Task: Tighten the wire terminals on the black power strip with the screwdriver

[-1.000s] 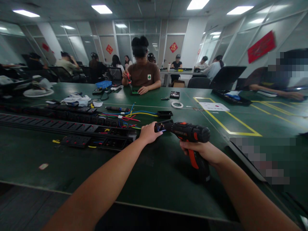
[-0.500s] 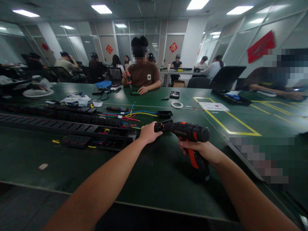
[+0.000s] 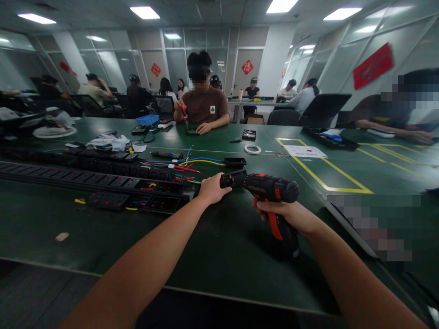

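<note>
My right hand (image 3: 279, 211) is wrapped round the grip of a black and orange cordless drill (image 3: 270, 186), held with its nose pointing left. My left hand (image 3: 213, 188) grips a small black plastic housing (image 3: 227, 180) with brass-coloured parts inside. The drill's front end meets or overlaps the housing; its very tip is hard to make out. Just beyond lies another black open housing (image 3: 235, 162) joined to blue, yellow and red wires (image 3: 202, 160). Left of my left hand is a long black power strip (image 3: 85, 176) with rows of sockets.
A socket block (image 3: 108, 200) lies before the strip. Farther back are a dark pen-shaped tool (image 3: 167, 155), a white ring roll (image 3: 253, 149), a screw box (image 3: 248, 134) and a paper sheet (image 3: 305, 151). A co-worker (image 3: 204, 105) sits opposite with a red-handled tool. Yellow tape (image 3: 346, 189) marks the right side.
Almost nothing differs. Both my hands, the drill and the housing keep the same position.
</note>
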A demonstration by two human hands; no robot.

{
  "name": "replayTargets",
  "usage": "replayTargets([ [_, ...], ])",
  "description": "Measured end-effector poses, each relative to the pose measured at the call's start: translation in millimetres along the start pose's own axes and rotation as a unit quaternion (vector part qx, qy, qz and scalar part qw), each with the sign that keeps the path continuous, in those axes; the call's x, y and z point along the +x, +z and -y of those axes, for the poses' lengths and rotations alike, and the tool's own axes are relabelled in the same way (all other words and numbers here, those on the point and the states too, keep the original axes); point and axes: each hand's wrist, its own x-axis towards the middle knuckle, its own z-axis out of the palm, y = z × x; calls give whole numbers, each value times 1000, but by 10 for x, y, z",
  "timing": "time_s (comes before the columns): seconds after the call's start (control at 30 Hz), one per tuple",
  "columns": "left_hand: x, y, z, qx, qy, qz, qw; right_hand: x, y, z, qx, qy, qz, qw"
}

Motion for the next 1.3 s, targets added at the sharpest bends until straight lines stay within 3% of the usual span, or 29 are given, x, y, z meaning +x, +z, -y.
replayTargets([
  [1.3, 1, 9, 9, 8, 5, -3, 1000, 42, -58, -62, -56, -25, 10, 998],
])
